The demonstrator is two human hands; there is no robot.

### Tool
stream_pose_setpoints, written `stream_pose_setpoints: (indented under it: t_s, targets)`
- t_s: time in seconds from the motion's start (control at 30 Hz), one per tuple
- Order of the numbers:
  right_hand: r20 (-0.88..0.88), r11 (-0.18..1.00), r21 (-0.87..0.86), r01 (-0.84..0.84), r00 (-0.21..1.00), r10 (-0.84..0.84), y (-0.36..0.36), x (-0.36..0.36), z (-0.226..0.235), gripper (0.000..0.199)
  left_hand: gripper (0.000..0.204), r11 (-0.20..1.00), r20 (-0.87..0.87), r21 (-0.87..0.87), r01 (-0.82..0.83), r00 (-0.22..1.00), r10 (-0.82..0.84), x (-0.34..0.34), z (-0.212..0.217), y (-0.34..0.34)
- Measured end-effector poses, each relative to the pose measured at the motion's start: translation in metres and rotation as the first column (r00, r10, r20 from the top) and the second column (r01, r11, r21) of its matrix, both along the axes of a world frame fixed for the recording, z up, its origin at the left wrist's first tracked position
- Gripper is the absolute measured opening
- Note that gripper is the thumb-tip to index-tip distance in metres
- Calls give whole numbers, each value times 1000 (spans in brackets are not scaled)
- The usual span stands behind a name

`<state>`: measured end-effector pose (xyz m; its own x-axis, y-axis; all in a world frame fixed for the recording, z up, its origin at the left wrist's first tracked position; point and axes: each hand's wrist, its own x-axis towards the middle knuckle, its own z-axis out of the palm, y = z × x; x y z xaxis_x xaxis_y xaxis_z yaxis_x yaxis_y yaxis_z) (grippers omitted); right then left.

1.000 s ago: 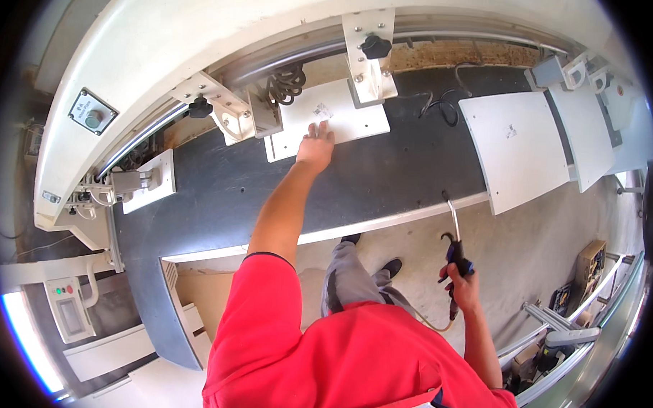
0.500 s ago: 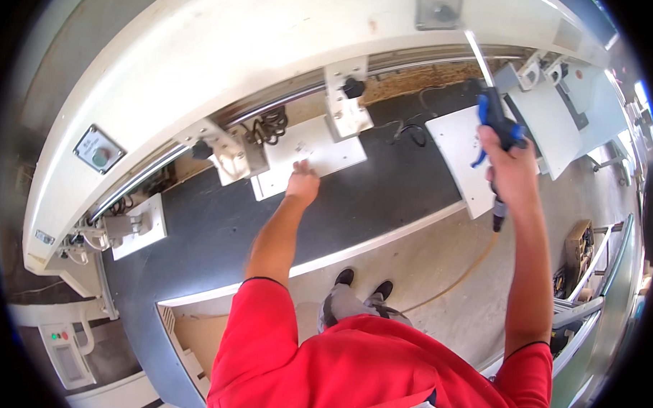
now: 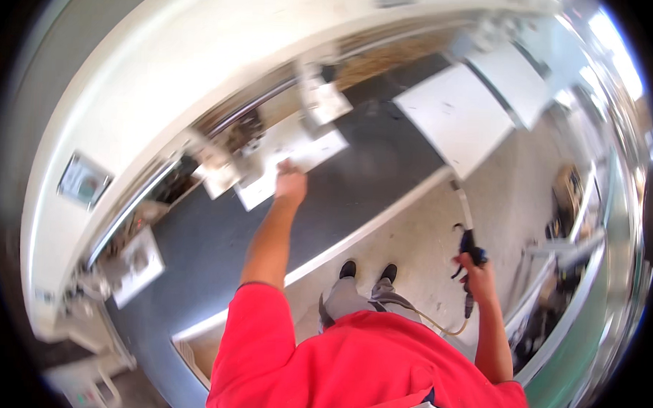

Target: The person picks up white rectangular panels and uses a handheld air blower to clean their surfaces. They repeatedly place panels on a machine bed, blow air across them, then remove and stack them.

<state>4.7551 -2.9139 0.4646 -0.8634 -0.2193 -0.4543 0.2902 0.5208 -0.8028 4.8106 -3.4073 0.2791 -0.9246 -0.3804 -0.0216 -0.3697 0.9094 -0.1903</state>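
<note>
My left hand (image 3: 291, 182) reaches over the near part of a white plate (image 3: 323, 151) on the dark bench. Its fingers are blurred but look stretched toward the plate, and I make out nothing held in them; whether they touch the plate I cannot tell. My right hand (image 3: 478, 275) is closed around the grip of a black air blow gun (image 3: 470, 246), held low to the right, off the bench's front edge. The gun's long pale nozzle points up toward the bench. A yellowish air hose (image 3: 437, 324) curves from its base toward my legs.
A long cream machine beam (image 3: 166, 62) arches over the dark bench (image 3: 217, 236), with a rail and white clamp brackets (image 3: 323, 96) below it. Another white plate (image 3: 455, 115) overhangs the front edge at right. A metal-framed rack (image 3: 555, 255) stands right of me.
My right hand has brought the air gun down and back from above the right-hand plate to beside me. The view has shifted and blurred; my left hand stays at its plate.
</note>
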Motion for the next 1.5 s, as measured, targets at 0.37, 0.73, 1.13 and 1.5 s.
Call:
stream_pose_setpoints:
  t_s: [0.37,0.73,1.13,1.5]
  targets:
    - [33,968,244,56,997,-66,105,107,-20,39,43,1000,-481,-19,25,876,-31,116,-40,100]
    - [319,992,-106,69,947,-32,264,251,-65,36,65,756,-206,648,93,977,56,198,-110,276]
    - [257,908,-257,332,929,-267,427,361,-86,33,65,399,325,910,-112,790,-520,286,-118,485]
    - [196,986,-101,-132,969,150,356,353,-56,33,38,-102,427,904,-415,892,148,410,-73,429]
